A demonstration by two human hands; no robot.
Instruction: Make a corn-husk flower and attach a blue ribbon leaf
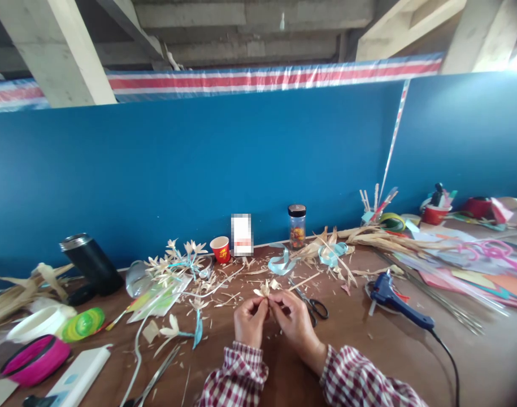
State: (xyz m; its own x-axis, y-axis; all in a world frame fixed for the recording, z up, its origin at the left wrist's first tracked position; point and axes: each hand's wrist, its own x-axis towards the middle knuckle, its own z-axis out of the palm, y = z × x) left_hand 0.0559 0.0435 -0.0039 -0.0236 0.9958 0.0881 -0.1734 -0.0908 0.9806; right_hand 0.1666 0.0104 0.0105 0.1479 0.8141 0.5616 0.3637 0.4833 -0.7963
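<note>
Pale flower [264, 289] held above a brown table [347, 350], seen from across the room. The flower stands at the fingertips of both hands, its petals splayed upward and its base pinched below. Left hand [248, 322]: thumb and fingers clamped on the base from the left. Right hand [298, 321]: thumb and forefinger closed on the base from the right, the two sets of fingertips nearly meeting. The flower thus lies between the hands, at their far end from the checked sleeves [241, 376]. Just beside the right hand, black-handled scissors [320, 308] lie partly hidden behind it; farther right rests a blue glue gun [396, 299]. Left of the left hand lies a white blossom with a blue-wrapped stem [198, 329]. Beyond the hands, pale scraps [224, 285] litter the tabletop, and a red paper cup [220, 251] and a dark-lidded jar [297, 232] stand upright.
</note>
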